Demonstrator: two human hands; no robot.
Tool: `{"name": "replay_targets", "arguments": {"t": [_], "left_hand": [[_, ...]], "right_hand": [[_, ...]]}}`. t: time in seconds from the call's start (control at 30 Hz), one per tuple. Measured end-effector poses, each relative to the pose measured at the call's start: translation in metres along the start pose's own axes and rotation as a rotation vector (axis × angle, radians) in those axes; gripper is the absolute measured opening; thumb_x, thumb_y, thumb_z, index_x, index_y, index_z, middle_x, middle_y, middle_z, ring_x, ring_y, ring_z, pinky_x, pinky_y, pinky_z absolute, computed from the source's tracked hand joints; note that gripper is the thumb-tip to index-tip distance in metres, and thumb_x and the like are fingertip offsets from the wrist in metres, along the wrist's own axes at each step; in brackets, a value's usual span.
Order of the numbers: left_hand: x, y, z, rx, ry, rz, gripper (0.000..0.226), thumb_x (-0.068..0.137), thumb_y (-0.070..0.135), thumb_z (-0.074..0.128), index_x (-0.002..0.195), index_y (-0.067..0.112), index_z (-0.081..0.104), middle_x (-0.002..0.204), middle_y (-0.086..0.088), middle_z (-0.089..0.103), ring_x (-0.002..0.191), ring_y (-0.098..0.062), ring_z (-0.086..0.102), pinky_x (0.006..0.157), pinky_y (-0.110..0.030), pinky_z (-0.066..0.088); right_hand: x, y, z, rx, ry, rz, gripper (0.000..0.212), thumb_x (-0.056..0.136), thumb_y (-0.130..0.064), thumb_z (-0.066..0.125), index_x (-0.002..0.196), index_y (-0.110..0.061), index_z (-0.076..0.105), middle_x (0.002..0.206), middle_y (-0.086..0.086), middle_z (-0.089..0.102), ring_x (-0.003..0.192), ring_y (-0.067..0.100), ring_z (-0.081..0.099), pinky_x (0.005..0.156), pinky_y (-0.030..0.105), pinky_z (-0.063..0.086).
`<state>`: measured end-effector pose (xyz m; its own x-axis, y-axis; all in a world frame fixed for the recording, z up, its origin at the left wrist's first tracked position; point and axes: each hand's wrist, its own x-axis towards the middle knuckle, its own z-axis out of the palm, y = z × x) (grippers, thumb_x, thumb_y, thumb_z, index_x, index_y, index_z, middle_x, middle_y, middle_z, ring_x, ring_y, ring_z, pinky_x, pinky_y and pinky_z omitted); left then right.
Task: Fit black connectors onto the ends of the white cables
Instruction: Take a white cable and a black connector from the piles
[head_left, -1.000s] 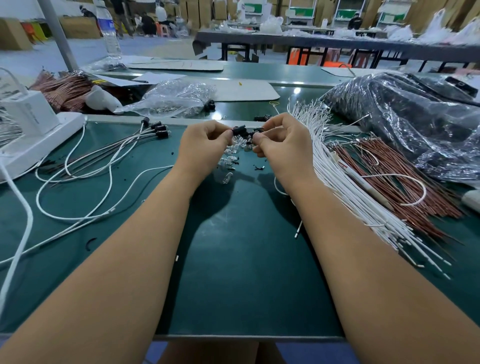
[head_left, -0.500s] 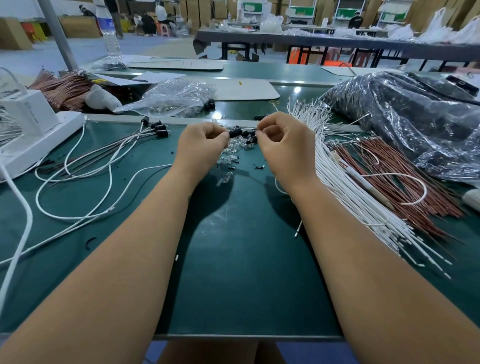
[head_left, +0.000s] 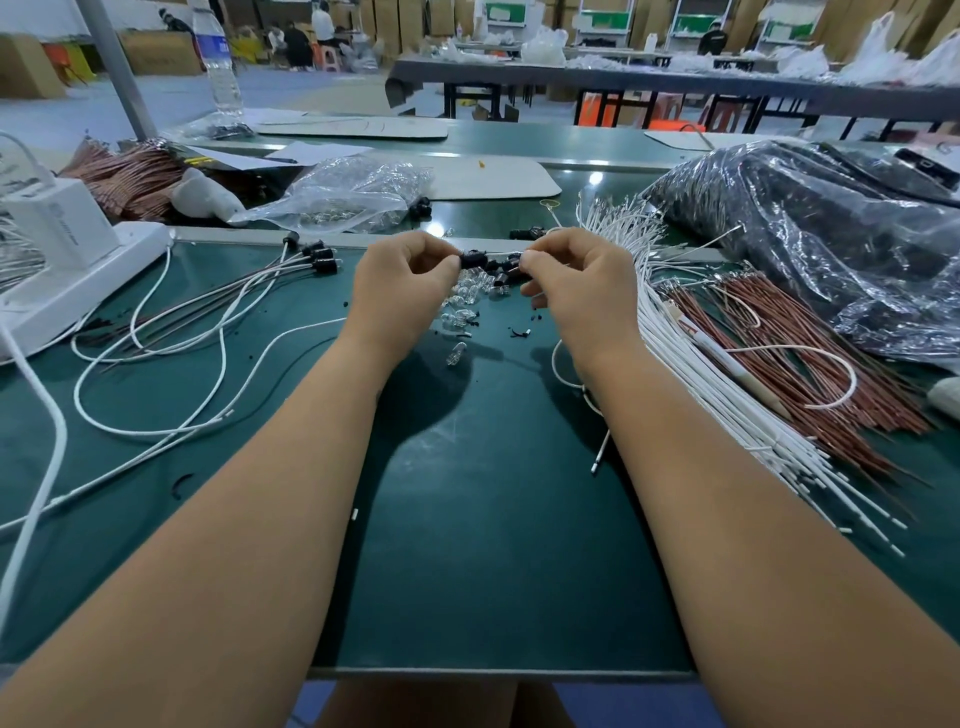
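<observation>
**Pinching a connector at the far edge of the mat**

Pinching a black connector (head_left: 471, 258) between thumb and curled fingers, the left hand (head_left: 402, 291) sits over the far part of the green mat (head_left: 493, 519). Opposite it, the right hand (head_left: 579, 291) has its fingers curled round a thin white cable (head_left: 501, 253), whose end reaches across the gap to the connector. Both hands hang just above a small heap of loose black connectors (head_left: 501, 273) and clear glass bulbs (head_left: 462, 301) lying on the mat.

From the head view, a thick bundle of white cables (head_left: 727, 395) fans along the right forearm, with a bundle of reddish-brown wires (head_left: 789, 364) just beside it on the outer side. Further right lies a large clear bag of dark parts (head_left: 831, 244). On the left, several finished cables (head_left: 208, 332) loop over the mat, their black-capped ends (head_left: 319, 254) gathered near the mat's far edge. A white box (head_left: 57, 228) stands at the left border, and a crumpled clear bag (head_left: 348, 195) rests behind the hands. A water bottle (head_left: 221, 67) stands upright further back.
</observation>
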<state>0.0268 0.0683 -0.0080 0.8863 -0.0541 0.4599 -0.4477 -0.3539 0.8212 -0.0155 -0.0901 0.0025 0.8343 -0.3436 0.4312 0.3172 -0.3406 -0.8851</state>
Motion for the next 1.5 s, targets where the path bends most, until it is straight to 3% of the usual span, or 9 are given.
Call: {"name": "replay_targets", "arguments": {"t": [0.13, 0.27, 0.47, 0.63, 0.8, 0.97, 1.27, 1.4, 1.5], "left_hand": [[-0.002, 0.003, 0.006, 0.022, -0.039, 0.07, 0.007, 0.09, 0.009, 0.062, 0.091, 0.013, 0.068, 0.081, -0.009, 0.07, 0.073, -0.014, 0.062, 0.072, -0.028, 0.05], [-0.003, 0.005, 0.011, 0.068, -0.074, 0.091, 0.008, 0.09, 0.009, 0.06, 0.092, 0.014, 0.066, 0.081, -0.004, 0.069, 0.068, -0.007, 0.058, 0.067, -0.019, 0.044], [-0.006, 0.01, 0.008, -0.022, -0.094, 0.037, 0.006, 0.09, 0.008, 0.061, 0.091, 0.01, 0.066, 0.083, -0.014, 0.07, 0.072, -0.016, 0.06, 0.07, -0.026, 0.049], [-0.008, 0.013, 0.006, -0.121, -0.129, -0.022, 0.003, 0.088, 0.007, 0.065, 0.087, 0.006, 0.068, 0.072, -0.006, 0.066, 0.057, -0.004, 0.054, 0.057, -0.012, 0.041], [-0.006, 0.01, 0.006, -0.17, -0.099, -0.069, 0.008, 0.085, 0.006, 0.068, 0.078, 0.009, 0.066, 0.061, 0.002, 0.058, 0.05, 0.001, 0.048, 0.052, -0.011, 0.038], [-0.007, 0.01, 0.006, -0.203, -0.101, -0.086, 0.013, 0.083, 0.004, 0.069, 0.073, 0.011, 0.067, 0.049, 0.013, 0.057, 0.042, 0.004, 0.045, 0.045, -0.008, 0.035], [-0.008, 0.011, 0.007, -0.206, -0.116, -0.071, 0.013, 0.081, 0.008, 0.074, 0.071, 0.014, 0.069, 0.064, 0.003, 0.066, 0.058, -0.002, 0.058, 0.062, -0.015, 0.048], [-0.009, 0.013, 0.008, -0.233, -0.113, -0.082, 0.014, 0.08, 0.007, 0.074, 0.069, 0.014, 0.07, 0.056, 0.007, 0.064, 0.051, 0.0, 0.054, 0.055, -0.012, 0.044], [-0.01, 0.011, 0.01, -0.24, -0.099, -0.083, 0.015, 0.08, 0.008, 0.074, 0.068, 0.016, 0.07, 0.052, 0.011, 0.062, 0.048, 0.002, 0.051, 0.052, -0.01, 0.041]], "right_hand": [[-0.002, -0.001, 0.002, 0.074, -0.049, 0.035, 0.021, 0.084, -0.003, 0.066, 0.07, -0.019, 0.066, 0.063, -0.002, 0.064, 0.053, 0.007, 0.063, 0.057, 0.025, 0.053], [-0.005, -0.002, 0.007, -0.006, -0.046, -0.022, 0.025, 0.081, -0.005, 0.066, 0.065, -0.024, 0.065, 0.062, -0.003, 0.065, 0.061, 0.017, 0.065, 0.066, 0.039, 0.057], [-0.006, -0.003, 0.005, -0.066, -0.033, -0.044, 0.022, 0.084, -0.008, 0.065, 0.069, -0.025, 0.066, 0.068, -0.001, 0.067, 0.07, 0.026, 0.068, 0.07, 0.043, 0.058], [-0.004, -0.002, 0.003, -0.082, -0.046, -0.032, 0.022, 0.086, -0.009, 0.064, 0.071, -0.025, 0.065, 0.073, 0.003, 0.069, 0.07, 0.026, 0.068, 0.07, 0.041, 0.057], [-0.005, 0.003, 0.007, -0.111, -0.121, -0.029, 0.023, 0.091, -0.009, 0.061, 0.074, -0.025, 0.061, 0.072, 0.0, 0.066, 0.06, 0.015, 0.067, 0.065, 0.036, 0.056], [-0.005, 0.005, 0.009, -0.167, -0.147, -0.024, 0.013, 0.093, -0.011, 0.057, 0.083, -0.018, 0.062, 0.078, 0.003, 0.068, 0.058, 0.015, 0.067, 0.065, 0.043, 0.058], [-0.005, 0.005, 0.007, -0.061, -0.181, 0.002, 0.011, 0.091, -0.007, 0.06, 0.094, -0.017, 0.064, 0.08, 0.006, 0.07, 0.056, 0.01, 0.066, 0.062, 0.031, 0.058], [-0.004, 0.003, 0.005, -0.016, -0.211, 0.029, 0.014, 0.091, -0.002, 0.059, 0.088, -0.014, 0.064, 0.076, 0.006, 0.069, 0.054, 0.009, 0.064, 0.056, 0.024, 0.055], [-0.002, 0.0, 0.0, -0.139, -0.205, 0.024, 0.009, 0.091, -0.012, 0.062, 0.086, -0.018, 0.066, 0.077, 0.003, 0.069, 0.059, 0.011, 0.064, 0.059, 0.025, 0.052]]}}
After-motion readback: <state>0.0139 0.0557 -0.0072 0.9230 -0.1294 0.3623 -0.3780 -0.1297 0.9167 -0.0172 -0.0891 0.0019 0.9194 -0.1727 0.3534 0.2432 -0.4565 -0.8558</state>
